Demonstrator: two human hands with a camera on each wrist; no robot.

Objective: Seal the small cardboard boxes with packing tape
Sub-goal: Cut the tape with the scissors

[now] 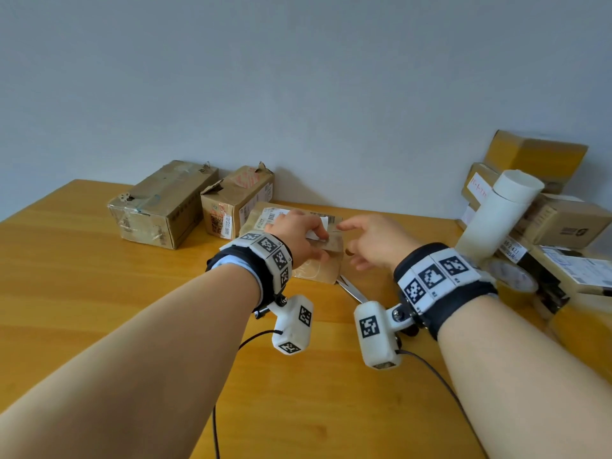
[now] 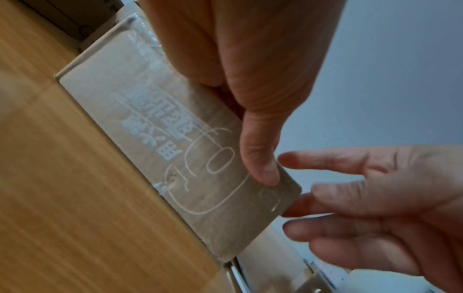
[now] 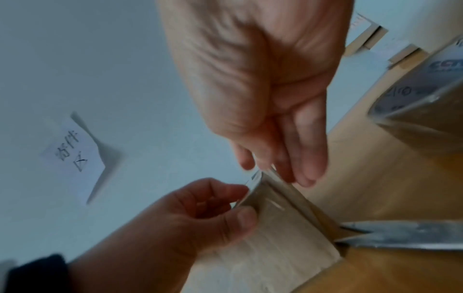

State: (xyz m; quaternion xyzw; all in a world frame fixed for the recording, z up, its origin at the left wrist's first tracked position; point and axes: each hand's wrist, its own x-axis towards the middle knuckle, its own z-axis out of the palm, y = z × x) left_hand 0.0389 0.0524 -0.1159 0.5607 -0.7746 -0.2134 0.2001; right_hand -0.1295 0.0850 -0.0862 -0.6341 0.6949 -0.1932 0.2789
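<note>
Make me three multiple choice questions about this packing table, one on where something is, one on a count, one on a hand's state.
1. Where do the scissors lie?
A. right of the held small box
B. on the stacked boxes
C. in the right hand

2. How many worn boxes stand against the wall at the left?
A. one
B. two
C. four

3. The right hand is:
A. gripping tape
B. a fist
C. open, fingers near the box edge

Answers: 1 A, blades show beside it; 2 B, a large box and a smaller box; 3 C, left hand grips alone.
</note>
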